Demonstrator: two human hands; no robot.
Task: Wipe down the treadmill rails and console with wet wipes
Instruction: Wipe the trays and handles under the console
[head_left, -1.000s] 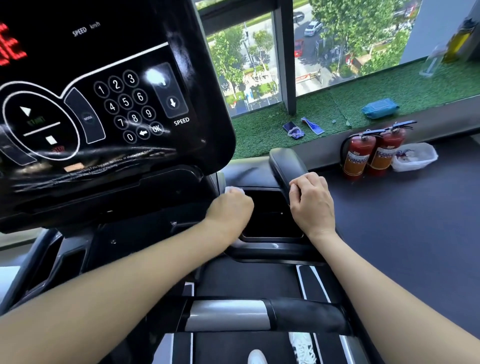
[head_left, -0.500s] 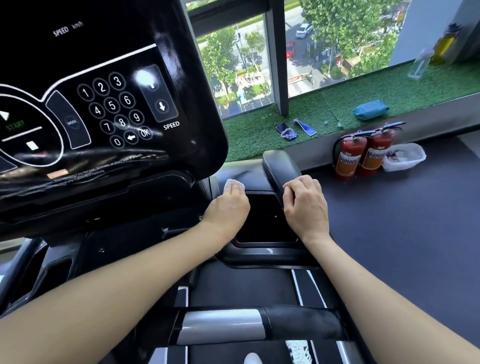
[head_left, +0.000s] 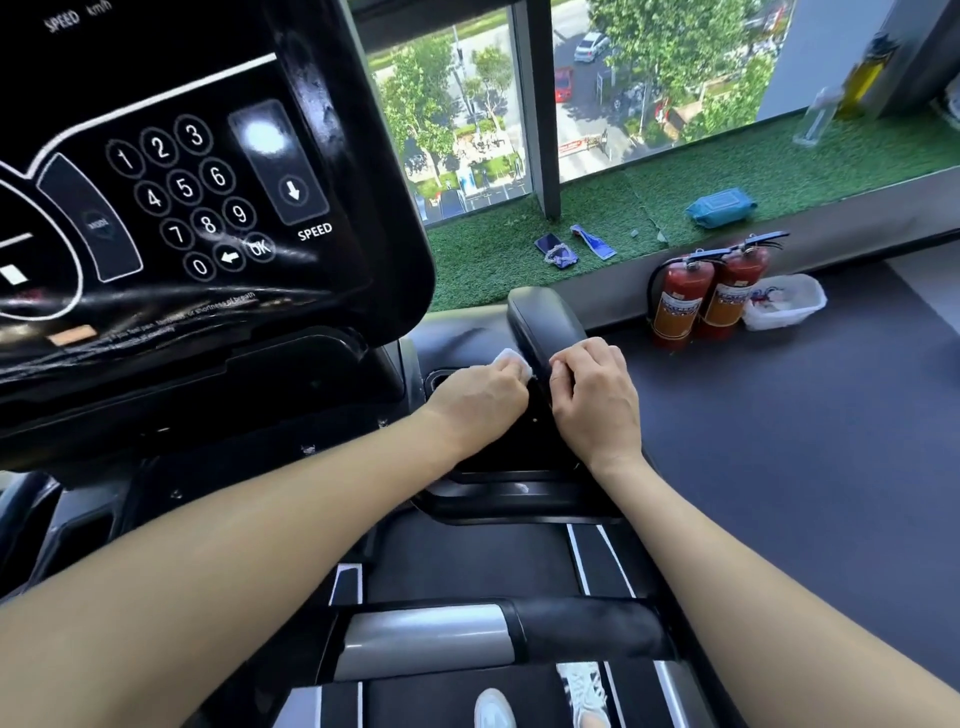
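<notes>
White wet wipe (head_left: 150, 359) bunched in left hand (head_left: 480, 397); right hand (head_left: 597, 395) curled around black handlebar (head_left: 545, 322).

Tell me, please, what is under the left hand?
A white wet wipe peeks out past the left hand, held against the black console tray beside the handle. The hand covers the rest of the wipe.
</notes>
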